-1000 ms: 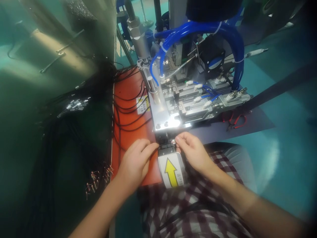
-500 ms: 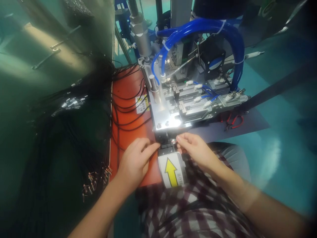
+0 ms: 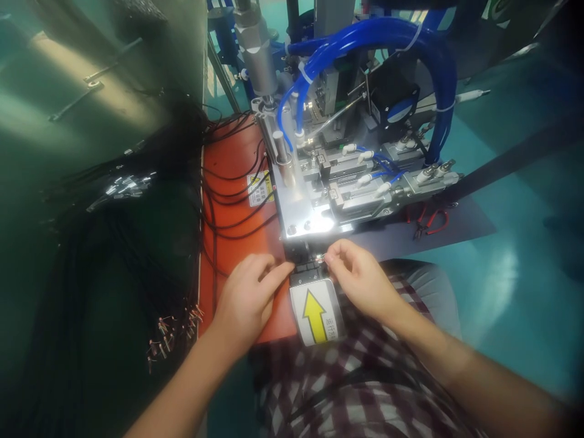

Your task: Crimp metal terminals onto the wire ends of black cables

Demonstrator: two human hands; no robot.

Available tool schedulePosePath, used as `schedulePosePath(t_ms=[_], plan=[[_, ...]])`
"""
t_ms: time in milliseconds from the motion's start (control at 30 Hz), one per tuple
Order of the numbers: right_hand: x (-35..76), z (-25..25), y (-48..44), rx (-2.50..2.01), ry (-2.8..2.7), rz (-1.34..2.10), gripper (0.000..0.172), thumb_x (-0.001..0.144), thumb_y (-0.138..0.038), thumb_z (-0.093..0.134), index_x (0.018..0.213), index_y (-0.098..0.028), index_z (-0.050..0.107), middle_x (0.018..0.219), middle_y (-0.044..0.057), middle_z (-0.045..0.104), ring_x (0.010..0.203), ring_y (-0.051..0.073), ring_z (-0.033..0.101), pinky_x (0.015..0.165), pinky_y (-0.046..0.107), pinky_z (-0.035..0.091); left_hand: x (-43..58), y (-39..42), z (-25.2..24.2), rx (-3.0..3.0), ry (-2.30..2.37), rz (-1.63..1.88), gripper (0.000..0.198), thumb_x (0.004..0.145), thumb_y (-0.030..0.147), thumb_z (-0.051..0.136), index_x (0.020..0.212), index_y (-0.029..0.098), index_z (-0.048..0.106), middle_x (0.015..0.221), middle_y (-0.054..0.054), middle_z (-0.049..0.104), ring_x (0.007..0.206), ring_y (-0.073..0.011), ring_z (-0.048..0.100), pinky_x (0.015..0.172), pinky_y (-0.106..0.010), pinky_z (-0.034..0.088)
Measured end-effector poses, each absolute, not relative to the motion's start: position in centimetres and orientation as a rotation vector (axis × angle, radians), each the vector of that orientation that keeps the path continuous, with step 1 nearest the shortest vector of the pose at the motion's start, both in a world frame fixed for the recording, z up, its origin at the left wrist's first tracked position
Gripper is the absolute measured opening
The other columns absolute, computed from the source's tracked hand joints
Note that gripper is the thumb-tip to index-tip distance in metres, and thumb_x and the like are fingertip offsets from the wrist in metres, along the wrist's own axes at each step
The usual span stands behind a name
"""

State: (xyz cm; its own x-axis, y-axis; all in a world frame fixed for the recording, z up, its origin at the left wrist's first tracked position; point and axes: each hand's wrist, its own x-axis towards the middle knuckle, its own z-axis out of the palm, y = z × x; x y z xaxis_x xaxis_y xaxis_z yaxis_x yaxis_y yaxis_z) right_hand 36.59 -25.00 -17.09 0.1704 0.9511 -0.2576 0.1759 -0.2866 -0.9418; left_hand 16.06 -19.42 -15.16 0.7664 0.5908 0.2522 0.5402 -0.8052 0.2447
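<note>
My left hand (image 3: 249, 295) is closed, thumb and forefinger meeting at the left side of a small black fixture (image 3: 306, 274); whatever they may hold is hidden. On the opposite side, the thumb and forefinger of my right hand (image 3: 358, 274) pinch a small shiny metal piece (image 3: 319, 259), too small to make out clearly. It is at the upper right of the fixture, below the front edge of the bright metal plate (image 3: 298, 225). Nearest me, a white cover with a yellow arrow (image 3: 314, 313) adjoins the fixture.
Black cables (image 3: 237, 234) cross the orange table (image 3: 228, 158) beside a warning label (image 3: 260, 188). Bundled cables with silvery ends (image 3: 130, 185) and bare copper ends (image 3: 159, 340) lie left. Blue air hoses (image 3: 378, 30) arch over pneumatic cylinders (image 3: 365, 201). Red-handled pliers (image 3: 429, 225) lie right.
My right fingers have shifted very slightly and curled a little more at the metal piece. My left hand stays at the fixture. The whole view has shifted slightly.
</note>
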Motion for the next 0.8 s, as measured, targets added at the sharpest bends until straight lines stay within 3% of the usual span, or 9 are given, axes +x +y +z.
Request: schedulePosePath(t_ms=[267, 800], plan=[[37.3, -16.4, -24.6, -1.593, -0.981, 1.489, 0.026, 0.089, -0.038, 0.052, 0.073, -0.019, 0.051, 0.058, -0.005, 0.052, 0.051, 0.010, 0.046, 0.052, 0.024, 0.035, 16.1, -19.3, -15.5, 2.800, 0.869, 0.538, 0.028, 0.092, 0.005, 0.041, 0.107, 0.011, 0.064, 0.087, -0.009, 0.058, 0.079, -0.0176, 0.054, 0.066, -0.030, 0.049], [36.4, -17.5, -24.7, -1.658, -1.033, 1.205, 0.019, 0.089, -0.033, 0.049, 0.074, -0.022, 0.049, 0.058, -0.003, 0.057, 0.056, 0.015, 0.054, 0.060, 0.029, 0.041, 16.0, -19.4, -15.6, 2.818, 0.880, 0.590, 0.028, 0.091, 0.004, 0.042, 0.104, 0.010, 0.067, 0.087, -0.010, 0.058, 0.079, -0.0186, 0.054, 0.065, -0.030, 0.047]])
